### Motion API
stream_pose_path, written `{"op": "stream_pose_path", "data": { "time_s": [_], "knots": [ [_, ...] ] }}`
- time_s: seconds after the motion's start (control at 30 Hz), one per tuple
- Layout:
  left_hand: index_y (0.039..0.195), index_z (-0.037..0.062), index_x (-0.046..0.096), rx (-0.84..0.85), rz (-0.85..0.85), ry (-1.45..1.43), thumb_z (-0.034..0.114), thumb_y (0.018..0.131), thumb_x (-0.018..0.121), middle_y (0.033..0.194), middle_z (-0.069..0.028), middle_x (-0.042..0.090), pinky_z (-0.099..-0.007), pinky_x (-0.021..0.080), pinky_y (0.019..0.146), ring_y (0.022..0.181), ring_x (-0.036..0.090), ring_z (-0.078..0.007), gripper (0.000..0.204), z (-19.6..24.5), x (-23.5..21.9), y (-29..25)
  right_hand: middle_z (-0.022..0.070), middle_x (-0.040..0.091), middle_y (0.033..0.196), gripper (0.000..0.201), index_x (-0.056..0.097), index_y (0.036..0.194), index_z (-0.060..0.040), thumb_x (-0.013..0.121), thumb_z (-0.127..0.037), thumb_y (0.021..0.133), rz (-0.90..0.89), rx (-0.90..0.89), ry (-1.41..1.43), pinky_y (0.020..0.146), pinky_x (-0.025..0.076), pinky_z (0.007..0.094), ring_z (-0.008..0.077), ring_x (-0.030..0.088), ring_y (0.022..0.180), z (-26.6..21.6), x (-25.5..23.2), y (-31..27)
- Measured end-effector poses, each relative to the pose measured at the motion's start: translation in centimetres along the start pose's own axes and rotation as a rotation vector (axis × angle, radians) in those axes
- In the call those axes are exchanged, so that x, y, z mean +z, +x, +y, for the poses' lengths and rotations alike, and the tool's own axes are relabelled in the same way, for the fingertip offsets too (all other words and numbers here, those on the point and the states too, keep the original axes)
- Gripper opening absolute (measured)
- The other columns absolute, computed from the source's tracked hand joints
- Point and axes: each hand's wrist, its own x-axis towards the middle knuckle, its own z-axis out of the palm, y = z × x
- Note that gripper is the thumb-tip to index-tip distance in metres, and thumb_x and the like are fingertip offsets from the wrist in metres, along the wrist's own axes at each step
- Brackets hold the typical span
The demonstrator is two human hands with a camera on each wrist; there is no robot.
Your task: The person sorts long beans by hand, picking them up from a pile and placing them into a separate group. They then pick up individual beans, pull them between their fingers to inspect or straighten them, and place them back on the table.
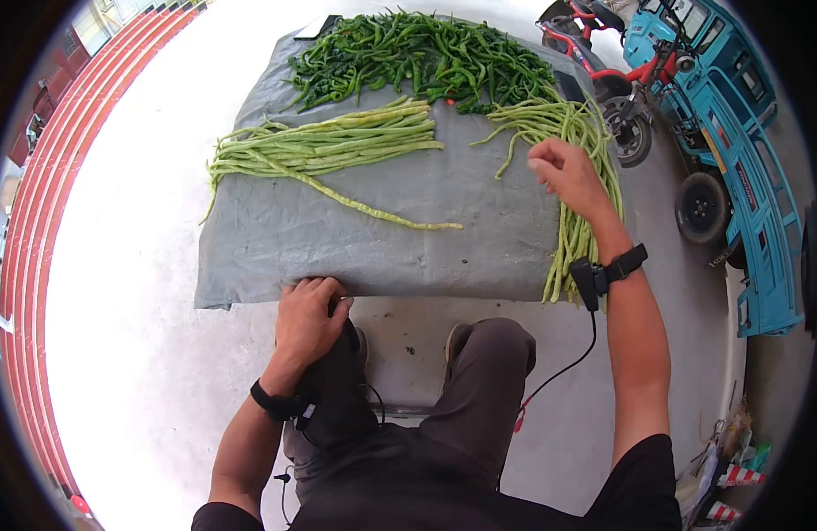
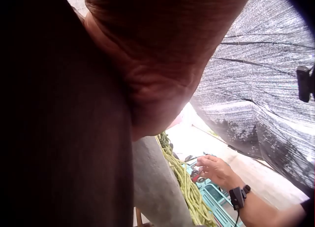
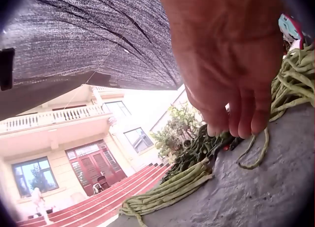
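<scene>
Over the right-hand pile of yard-long beans (image 1: 575,239), my right hand (image 1: 570,177) hovers with fingers loosely bent and nothing between them. Those fingers (image 3: 244,116) hang down above the grey cloth in the right wrist view. My left hand (image 1: 309,319) rests by my knee at the near edge of the cloth-covered table (image 1: 338,239), holding nothing. A neat bundle of yard-long beans (image 1: 338,142) lies across the left side, tips toward the middle. One bean (image 1: 364,208) strays from it, slanting toward me. Behind spreads a heap of green chili peppers (image 1: 426,57).
Dark flat objects lie at the table's back left (image 1: 318,27) and by the right edge (image 1: 569,86). A teal cargo tricycle (image 1: 736,168) and a red scooter (image 1: 603,66) stand to the right. Red steps (image 1: 63,221) run along the left; shade netting (image 3: 98,40) hangs overhead.
</scene>
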Motion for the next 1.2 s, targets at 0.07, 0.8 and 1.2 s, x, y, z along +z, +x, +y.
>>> {"op": "stream_pose_path", "data": {
  "time_s": [0.07, 0.8, 1.2],
  "knots": [
    [0.096, 0.0077, 0.071, 0.005, -0.003, -0.004, 0.023, 0.091, 0.075, 0.090, -0.0079, 0.073, -0.0455, 0.047, 0.092, 0.095, 0.067, -0.0310, 0.017, 0.0, -0.1, -0.1, 0.0087, 0.072, 0.089, 0.022, 0.070, 0.108, -0.0006, 0.076, -0.017, 0.093, -0.084, -0.138, -0.121, 0.072, 0.057, 0.0362, 0.0192, 0.070, 0.078, -2.3, 4.3, -1.2],
    [0.102, 0.0080, 0.071, -0.006, 0.008, 0.008, 0.029, 0.094, 0.073, 0.104, -0.0115, 0.073, -0.0478, 0.046, 0.101, 0.110, 0.067, -0.0322, 0.022, -1.0, -0.9, -1.7, 0.0137, 0.064, 0.084, 0.015, 0.065, 0.091, 0.0001, 0.076, -0.010, 0.088, -0.057, -0.095, -0.137, 0.073, 0.049, 0.0435, 0.0304, 0.062, 0.078, -5.5, 13.6, -9.2],
    [0.102, 0.0087, 0.073, -0.013, 0.023, 0.016, 0.027, 0.094, 0.072, 0.107, -0.0115, 0.074, -0.0482, 0.046, 0.102, 0.112, 0.067, -0.0326, 0.020, -1.0, -0.8, -2.2, 0.0111, 0.066, 0.080, 0.017, 0.068, 0.090, 0.0015, 0.075, -0.013, 0.088, -0.113, 0.068, -0.177, 0.071, 0.051, 0.0379, 0.0221, 0.064, 0.073, -4.9, 9.2, -15.6]
  ]
}}
